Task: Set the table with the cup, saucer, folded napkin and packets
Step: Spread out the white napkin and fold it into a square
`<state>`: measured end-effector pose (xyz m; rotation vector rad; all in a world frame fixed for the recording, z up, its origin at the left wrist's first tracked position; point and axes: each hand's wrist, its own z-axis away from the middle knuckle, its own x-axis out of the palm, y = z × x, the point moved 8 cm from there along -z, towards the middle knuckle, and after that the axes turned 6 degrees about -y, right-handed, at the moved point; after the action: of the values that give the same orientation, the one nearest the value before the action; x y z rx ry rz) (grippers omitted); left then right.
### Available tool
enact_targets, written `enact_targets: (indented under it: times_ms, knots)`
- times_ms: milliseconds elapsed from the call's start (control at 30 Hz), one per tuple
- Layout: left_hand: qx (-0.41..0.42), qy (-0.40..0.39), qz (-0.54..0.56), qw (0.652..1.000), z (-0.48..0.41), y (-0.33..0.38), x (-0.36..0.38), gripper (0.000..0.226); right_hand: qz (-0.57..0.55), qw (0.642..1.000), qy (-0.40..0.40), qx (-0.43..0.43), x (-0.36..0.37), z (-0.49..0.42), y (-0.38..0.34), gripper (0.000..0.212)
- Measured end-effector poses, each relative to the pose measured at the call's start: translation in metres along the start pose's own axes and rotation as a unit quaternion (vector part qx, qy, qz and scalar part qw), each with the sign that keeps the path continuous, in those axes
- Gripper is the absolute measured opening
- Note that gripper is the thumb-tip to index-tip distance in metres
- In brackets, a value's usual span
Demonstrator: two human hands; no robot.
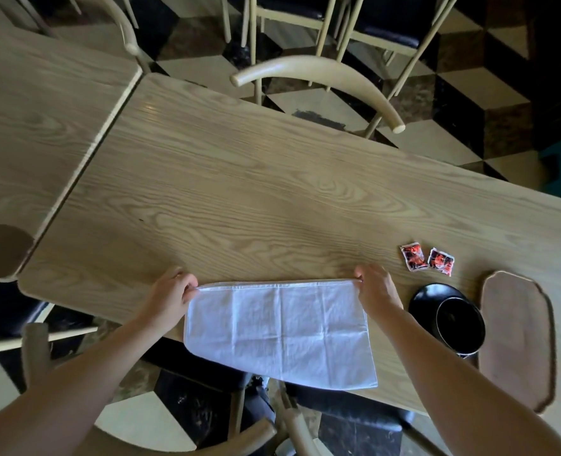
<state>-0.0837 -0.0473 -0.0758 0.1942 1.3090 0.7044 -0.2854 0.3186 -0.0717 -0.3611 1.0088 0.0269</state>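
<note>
Pinching creased white cloth napkin (280, 327) corners, both hands.

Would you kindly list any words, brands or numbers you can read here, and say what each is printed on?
None can be read.
Two packets: red and black print, too small and blurred to read.
Napkin, held by the left hand and right hand: plain white, no text.
Cup and saucer: plain black, no markings visible.
</note>
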Motion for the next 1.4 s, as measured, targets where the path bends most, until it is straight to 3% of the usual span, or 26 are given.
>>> enact_targets:
  times_ms: [233,433,833,1167,1400]
  knots:
    - [0.052,-0.009,-0.008,0.999,-0.002,0.004,-0.004,0.016,0.038,0.999,-0.019,-0.004,0.003,0.000,-0.002,0.025]
    - [0.010,-0.011,0.010,1.000,-0.004,0.004,-0.009,0.017,0.032,0.999,0.024,-0.010,-0.008,0.007,0.002,0.020]
    - [0.014,0.010,-0.018,1.000,-0.018,0.006,-0.007,0.022,0.021,0.999,-0.014,0.025,-0.004,0.005,0.000,0.027]
    - [-0.010,-0.018,-0.029,0.999,-0.031,0.005,0.002,0.016,0.031,0.999,-0.004,0.039,-0.005,0.005,0.001,0.030]
    - [-0.026,-0.065,-0.042,0.997,-0.037,0.008,0.003,0.019,0.040,0.997,-0.041,0.053,0.000,0.002,0.005,0.028]
